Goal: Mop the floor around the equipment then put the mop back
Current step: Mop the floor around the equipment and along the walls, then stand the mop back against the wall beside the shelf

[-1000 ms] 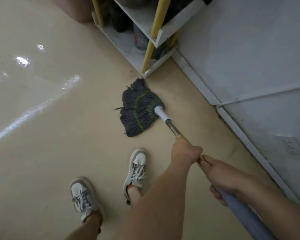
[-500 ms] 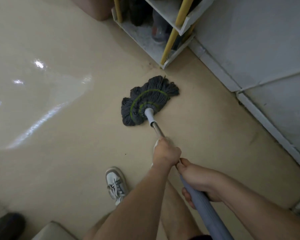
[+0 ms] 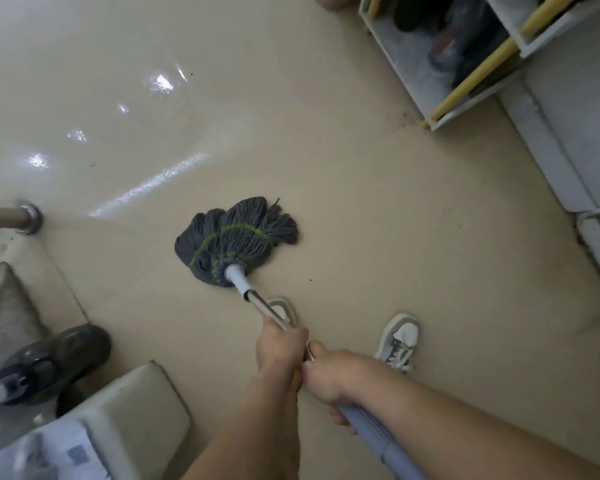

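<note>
Grey mop head point(image 3: 236, 237) has slid clear of the shelf point(image 3: 400, 53); left hand point(image 3: 280, 348) and right hand point(image 3: 329, 379) fingers clasp the handle point(image 3: 258, 304).

The mop handle point(image 3: 371, 431) runs off the bottom edge; the left hand point(image 3: 281, 348) hides most of one shoe point(image 3: 286, 308); the shelf point(image 3: 406, 60) is cut by the top edge, its contents blurred

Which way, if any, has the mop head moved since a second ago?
Yes. The mop head has drawn back from the shelf unit, which it nearly touched, toward the person's shoes.
</note>
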The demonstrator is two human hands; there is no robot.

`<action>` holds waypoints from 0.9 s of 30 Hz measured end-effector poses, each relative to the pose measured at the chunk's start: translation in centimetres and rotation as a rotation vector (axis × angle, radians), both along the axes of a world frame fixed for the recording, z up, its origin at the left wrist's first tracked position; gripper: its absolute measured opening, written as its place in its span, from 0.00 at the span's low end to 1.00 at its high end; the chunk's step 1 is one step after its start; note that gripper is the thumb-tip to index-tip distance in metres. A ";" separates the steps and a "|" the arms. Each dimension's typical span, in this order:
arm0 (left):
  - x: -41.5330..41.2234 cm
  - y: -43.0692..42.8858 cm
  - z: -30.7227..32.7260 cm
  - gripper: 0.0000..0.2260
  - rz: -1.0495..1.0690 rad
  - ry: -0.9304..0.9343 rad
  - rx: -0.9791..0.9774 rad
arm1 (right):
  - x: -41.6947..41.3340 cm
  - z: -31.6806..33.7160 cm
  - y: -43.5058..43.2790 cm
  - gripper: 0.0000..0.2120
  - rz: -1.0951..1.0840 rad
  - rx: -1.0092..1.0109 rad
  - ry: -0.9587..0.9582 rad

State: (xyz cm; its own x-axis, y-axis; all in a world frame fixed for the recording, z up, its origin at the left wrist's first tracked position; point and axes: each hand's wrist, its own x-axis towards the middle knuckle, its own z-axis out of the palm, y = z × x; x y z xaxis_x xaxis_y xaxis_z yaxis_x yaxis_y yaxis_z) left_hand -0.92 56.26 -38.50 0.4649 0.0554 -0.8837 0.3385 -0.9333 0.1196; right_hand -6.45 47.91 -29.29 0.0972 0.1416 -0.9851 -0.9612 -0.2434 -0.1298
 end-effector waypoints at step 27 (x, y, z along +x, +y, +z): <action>-17.8 -32.7 9.7 0.14 -0.500 0.222 -0.544 | -16.5 10.1 -31.4 0.10 0.584 -0.867 0.031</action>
